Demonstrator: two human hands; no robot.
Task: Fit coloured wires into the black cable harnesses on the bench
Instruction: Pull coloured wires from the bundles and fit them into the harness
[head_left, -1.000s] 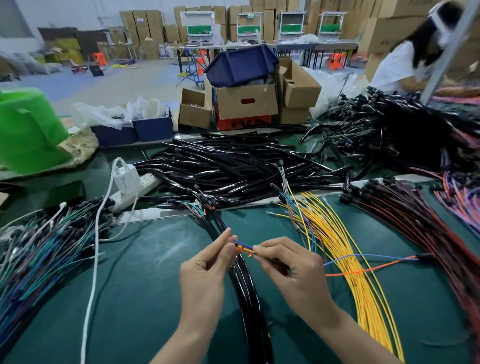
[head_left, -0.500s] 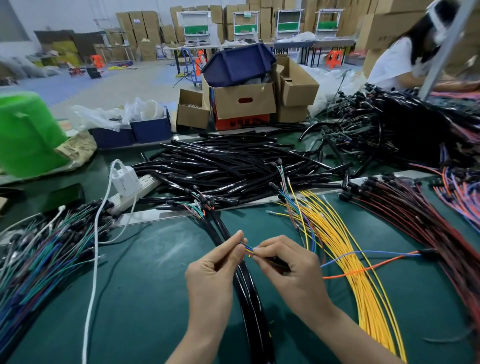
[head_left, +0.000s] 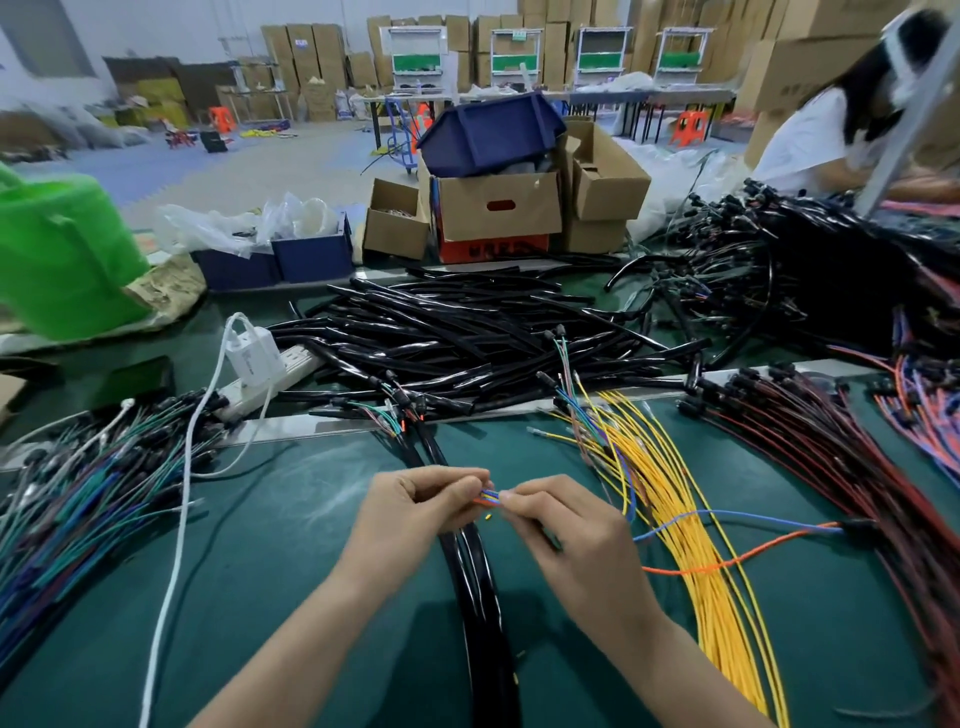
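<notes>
My left hand and my right hand meet over the green bench, both pinching the ends of a blue and an orange wire. The two wires run right as a blue strand and an orange strand to a small black connector. A black cable harness lies on the bench under my hands and runs toward me. A small yellow terminal tip shows just below the pinch. A bundle of yellow wires lies to the right.
A heap of black sleeved harnesses fills the bench behind. Green and blue wired leads lie left, red and black leads right. A white power strip with charger and white cable sit left. A person in white works far right.
My left hand's fingers have curled in, closing on the wire ends right up against my right hand's fingertips. The wires' loose run to the right has barely shifted.
</notes>
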